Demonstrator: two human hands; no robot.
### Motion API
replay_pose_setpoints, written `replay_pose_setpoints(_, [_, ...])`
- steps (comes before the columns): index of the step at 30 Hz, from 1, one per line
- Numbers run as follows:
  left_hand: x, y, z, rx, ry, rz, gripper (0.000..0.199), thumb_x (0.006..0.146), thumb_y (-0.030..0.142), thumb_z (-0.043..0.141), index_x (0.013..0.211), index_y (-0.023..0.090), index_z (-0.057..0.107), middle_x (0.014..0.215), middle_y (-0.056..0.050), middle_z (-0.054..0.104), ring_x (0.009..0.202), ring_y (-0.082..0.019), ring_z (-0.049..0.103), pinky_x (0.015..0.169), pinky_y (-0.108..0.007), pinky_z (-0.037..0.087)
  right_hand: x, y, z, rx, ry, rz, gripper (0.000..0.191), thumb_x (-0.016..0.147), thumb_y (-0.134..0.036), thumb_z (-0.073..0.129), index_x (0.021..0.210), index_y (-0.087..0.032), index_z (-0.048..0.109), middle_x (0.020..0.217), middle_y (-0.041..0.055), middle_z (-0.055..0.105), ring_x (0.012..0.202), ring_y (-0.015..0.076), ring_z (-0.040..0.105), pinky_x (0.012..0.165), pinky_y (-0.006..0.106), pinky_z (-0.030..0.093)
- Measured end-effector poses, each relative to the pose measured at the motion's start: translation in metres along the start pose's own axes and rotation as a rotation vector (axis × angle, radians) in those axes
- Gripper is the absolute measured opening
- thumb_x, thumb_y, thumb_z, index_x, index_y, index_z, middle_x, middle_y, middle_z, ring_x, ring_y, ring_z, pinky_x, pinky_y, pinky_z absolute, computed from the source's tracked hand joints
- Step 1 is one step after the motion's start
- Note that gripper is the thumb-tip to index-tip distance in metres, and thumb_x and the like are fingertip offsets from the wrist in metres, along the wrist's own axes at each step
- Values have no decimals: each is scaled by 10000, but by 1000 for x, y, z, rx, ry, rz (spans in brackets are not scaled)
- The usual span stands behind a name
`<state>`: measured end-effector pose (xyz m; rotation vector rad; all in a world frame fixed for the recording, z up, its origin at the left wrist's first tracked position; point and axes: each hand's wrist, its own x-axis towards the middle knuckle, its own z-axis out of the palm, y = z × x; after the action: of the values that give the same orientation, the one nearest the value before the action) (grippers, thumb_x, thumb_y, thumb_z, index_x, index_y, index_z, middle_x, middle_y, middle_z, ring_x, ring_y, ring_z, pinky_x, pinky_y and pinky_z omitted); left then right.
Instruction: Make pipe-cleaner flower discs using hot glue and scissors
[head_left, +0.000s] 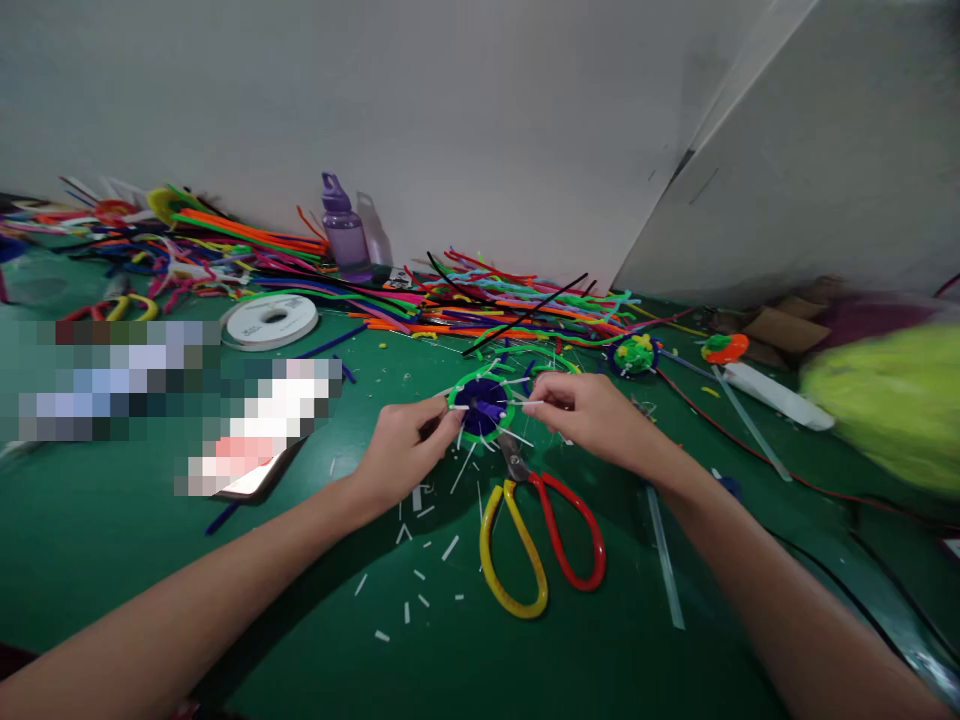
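A round disc (487, 392), dark blue with a green fuzzy rim and thin white strips sticking out around it, is held up over the table. My left hand (409, 445) pinches its left edge between thumb and fingers. At its right side my right hand (592, 415) has thumb and forefinger closed on a thin white strip (517, 403) that reaches across the disc. A purple fuzzy piece (491, 410) shows at the disc's middle. Just below lie scissors (516, 460) with one yellow and one red handle, blades toward the disc.
White scraps (420, 575) are scattered on the green table (322, 640). A ribbon spool (271, 322) and a phone (259, 470) lie left. Behind are colourful pipe cleaners (517, 290) and a purple bottle (345, 235). Clear sticks (664, 555) and a red cable (750, 450) lie right.
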<state>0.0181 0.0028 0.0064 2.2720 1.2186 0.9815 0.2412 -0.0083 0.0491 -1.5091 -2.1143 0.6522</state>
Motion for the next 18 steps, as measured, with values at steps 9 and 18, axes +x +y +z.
replay_pose_setpoints(9, [1, 4, -3, -117, -13, -124, 403, 858, 299, 468, 488, 139, 448, 423, 47, 440, 429, -51, 404, 475, -182, 294, -7, 25, -49, -247, 647, 142, 149, 786, -274, 524, 694, -182, 596, 536, -3, 548, 498, 133, 502, 514, 257, 350])
replay_pose_setpoints(18, [7, 1, -1, -714, -200, -514, 314, 814, 319, 497, 547, 157, 453, 388, 43, 446, 329, -58, 368, 348, -178, 255, -15, -5, -38, -220, 219, -247, 251, 826, -192, 508, 1038, -239, 633, 900, 21, 676, 741, 148, 604, 618, 242, 427])
